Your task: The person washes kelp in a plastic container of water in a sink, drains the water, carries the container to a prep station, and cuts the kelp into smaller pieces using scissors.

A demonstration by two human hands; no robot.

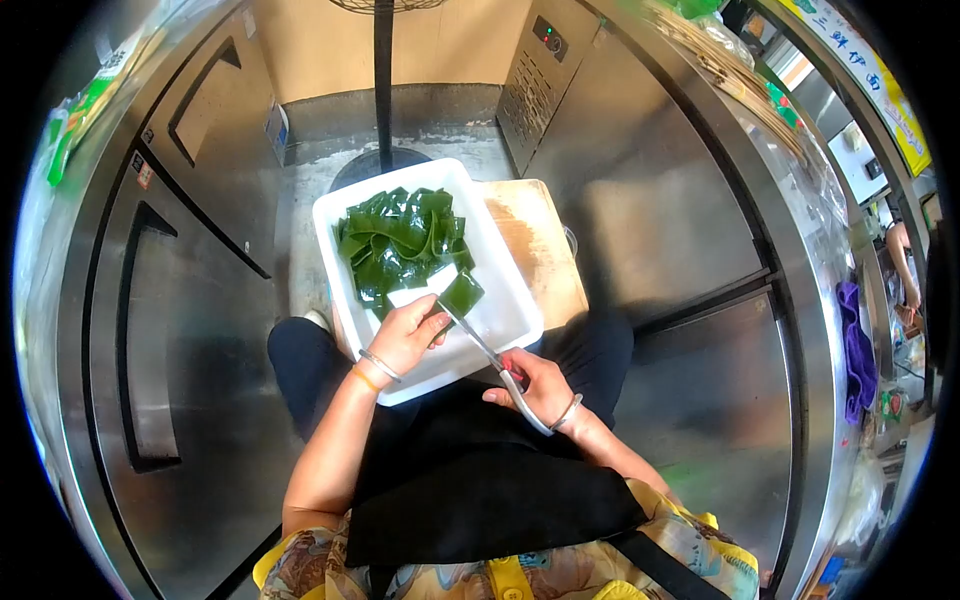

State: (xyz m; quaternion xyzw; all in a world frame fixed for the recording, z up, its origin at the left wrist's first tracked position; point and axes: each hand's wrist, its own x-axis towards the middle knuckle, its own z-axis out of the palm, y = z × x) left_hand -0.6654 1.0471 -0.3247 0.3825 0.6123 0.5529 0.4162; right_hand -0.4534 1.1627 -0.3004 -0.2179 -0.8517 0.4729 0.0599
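Observation:
A white plastic tub [500, 290] rests in front of me at lap height, holding a heap of glossy dark green kelp [400, 240] cut into flat pieces. My left hand [405, 335] reaches over the tub's near side, its fingers pinched on a piece of kelp [462, 292]. In my right hand [540, 385] is a pair of scissors [518, 398] with pale handles. Their blades point up and left, with the tips beside the kelp piece at my left fingers. Whether the blades touch it is hard to make out.
Beneath the tub's right side lies a wooden board [540, 240]. A black pole [384, 90] stands behind the tub. Steel cabinets [670, 190] flank me on both sides. Skewers [730, 75] and a purple cloth [853, 350] are on the right. Another person's arm [900, 260] shows far right.

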